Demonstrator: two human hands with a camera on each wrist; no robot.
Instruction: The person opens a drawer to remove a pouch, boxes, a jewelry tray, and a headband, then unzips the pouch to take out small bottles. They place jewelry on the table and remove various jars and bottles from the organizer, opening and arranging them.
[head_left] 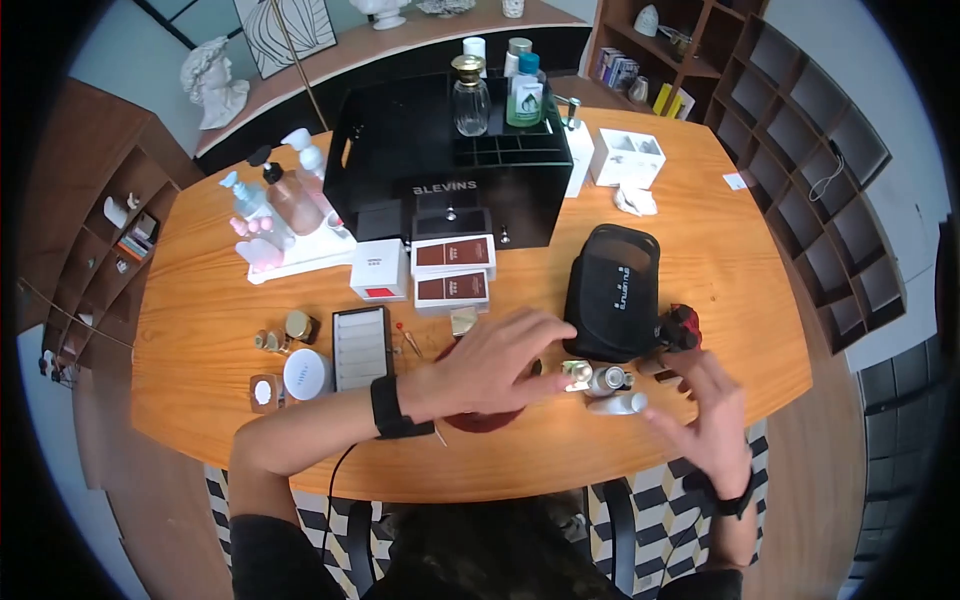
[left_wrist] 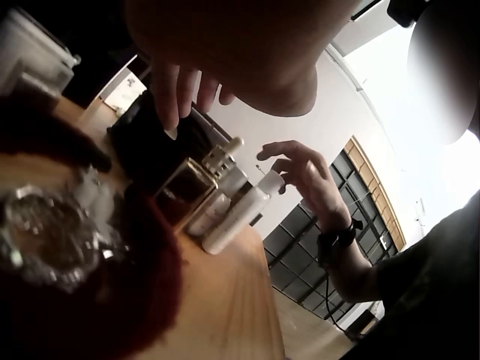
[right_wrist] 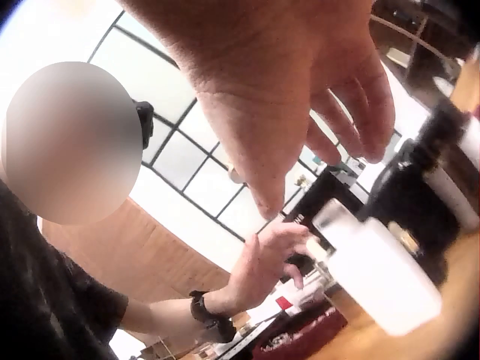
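In the head view the left hand (head_left: 497,365) reaches over a dark red fuzzy item (head_left: 487,420), fingers extended, beside a small gold-topped perfume bottle (head_left: 577,374). A silver-capped bottle (head_left: 606,380) and a white bottle (head_left: 617,404) stand to its right. The right hand (head_left: 708,420) is just right of the white bottle, fingers loosely bent, near a dark bottle (head_left: 655,368). The left wrist view shows the white bottle (left_wrist: 236,219) upright beside the square perfume bottle (left_wrist: 186,191). In the right wrist view the white bottle (right_wrist: 384,276) stands below the right hand (right_wrist: 292,97), apart from it.
Behind the bottles lies a black pouch (head_left: 614,290). A black organizer (head_left: 450,160) stands at the back, with boxes (head_left: 452,272) before it. A ring tray (head_left: 361,350), a white jar (head_left: 307,374) and pump bottles (head_left: 293,200) are on the left.
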